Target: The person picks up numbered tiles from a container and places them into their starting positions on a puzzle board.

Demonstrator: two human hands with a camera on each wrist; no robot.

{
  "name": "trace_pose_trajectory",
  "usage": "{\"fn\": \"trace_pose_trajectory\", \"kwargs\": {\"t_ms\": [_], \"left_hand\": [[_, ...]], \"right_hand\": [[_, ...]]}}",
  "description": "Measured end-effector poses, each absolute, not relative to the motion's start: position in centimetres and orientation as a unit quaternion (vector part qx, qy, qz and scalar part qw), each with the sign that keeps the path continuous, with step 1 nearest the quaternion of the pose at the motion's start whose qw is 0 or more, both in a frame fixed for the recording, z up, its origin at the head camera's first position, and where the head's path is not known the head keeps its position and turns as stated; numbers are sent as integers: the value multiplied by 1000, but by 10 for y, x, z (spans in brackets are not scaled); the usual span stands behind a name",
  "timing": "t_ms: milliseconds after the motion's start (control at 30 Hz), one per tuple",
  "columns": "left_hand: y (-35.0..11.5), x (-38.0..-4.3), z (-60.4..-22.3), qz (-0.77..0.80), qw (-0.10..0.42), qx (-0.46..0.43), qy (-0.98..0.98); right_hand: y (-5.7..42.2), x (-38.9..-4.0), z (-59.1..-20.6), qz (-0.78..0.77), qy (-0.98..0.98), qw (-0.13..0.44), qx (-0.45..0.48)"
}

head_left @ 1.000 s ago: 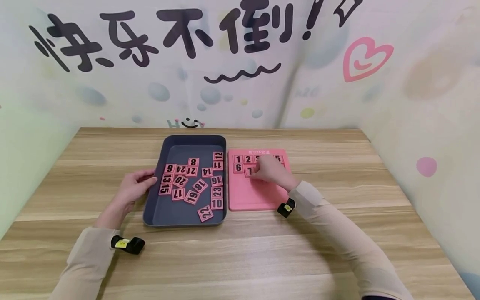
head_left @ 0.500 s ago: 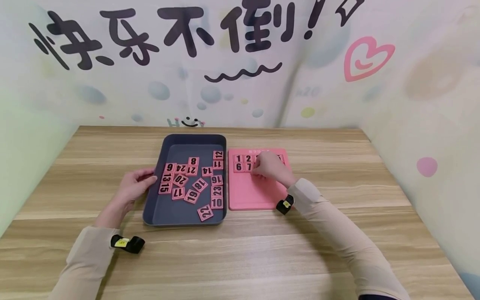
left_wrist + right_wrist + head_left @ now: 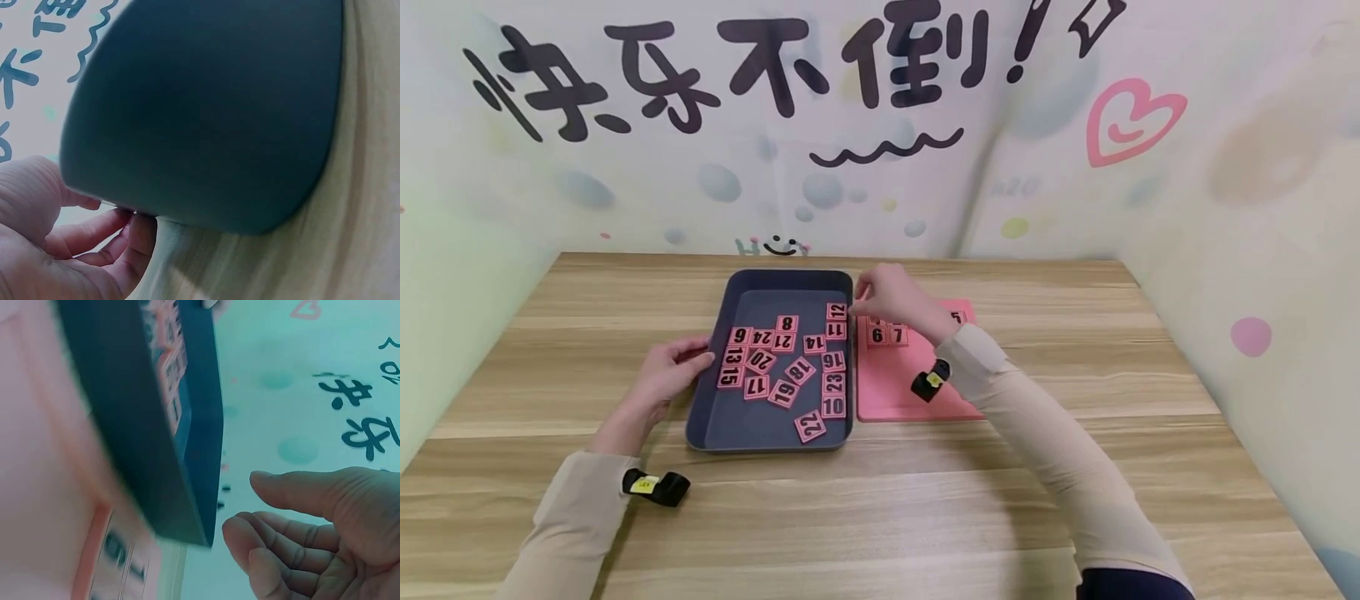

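Observation:
A dark blue-grey tray (image 3: 722, 429) holds several loose pink number tiles, such as 22 (image 3: 810, 426), 8 (image 3: 787, 323) and 12 (image 3: 837, 311). My left hand (image 3: 668, 379) grips the tray's left rim, thumb at the edge, and the left wrist view shows its fingers (image 3: 142, 240) along that rim. Over the upper left of a pink puzzle board (image 3: 895, 392) is my right hand (image 3: 897, 300), near the tray's right wall. Its fingers are loosely bent with the thumb apart and nothing between them in the right wrist view. Tiles 6 (image 3: 877, 336) and 7 (image 3: 898, 336) sit side by side; the hand hides part of the top row.
The wooden table (image 3: 880, 517) extends around the tray and board. Behind it stands a wall (image 3: 850, 200) with large black characters, a pink heart and spots. A black wrist strap (image 3: 656, 487) is on each forearm.
Tile 7, tilted at first, now lies straight beside tile 6. My right hand has let go of it and moved up and left toward the tray; my left hand stays put.

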State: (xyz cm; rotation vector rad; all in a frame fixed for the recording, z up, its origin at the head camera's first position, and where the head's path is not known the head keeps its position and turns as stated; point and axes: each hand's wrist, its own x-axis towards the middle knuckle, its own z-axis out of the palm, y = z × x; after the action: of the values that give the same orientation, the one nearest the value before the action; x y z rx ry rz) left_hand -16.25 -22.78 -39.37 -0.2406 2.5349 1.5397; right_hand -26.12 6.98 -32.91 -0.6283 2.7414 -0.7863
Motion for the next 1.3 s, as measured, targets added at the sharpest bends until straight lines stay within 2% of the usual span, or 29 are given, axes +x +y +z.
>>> {"fn": "trace_pose_trajectory", "kwargs": {"t_ms": [400, 900, 1300], "left_hand": [[-226, -163, -395, 516, 87, -86, 848], [-227, -164, -395, 515, 75, -78, 850], [-230, -163, -396, 517, 77, -74, 849]], "right_hand": [[16, -273, -341, -336, 891, 145, -270], [-18, -285, -367, -339, 899, 167, -222], [-27, -286, -379, -350, 896, 198, -189]]}}
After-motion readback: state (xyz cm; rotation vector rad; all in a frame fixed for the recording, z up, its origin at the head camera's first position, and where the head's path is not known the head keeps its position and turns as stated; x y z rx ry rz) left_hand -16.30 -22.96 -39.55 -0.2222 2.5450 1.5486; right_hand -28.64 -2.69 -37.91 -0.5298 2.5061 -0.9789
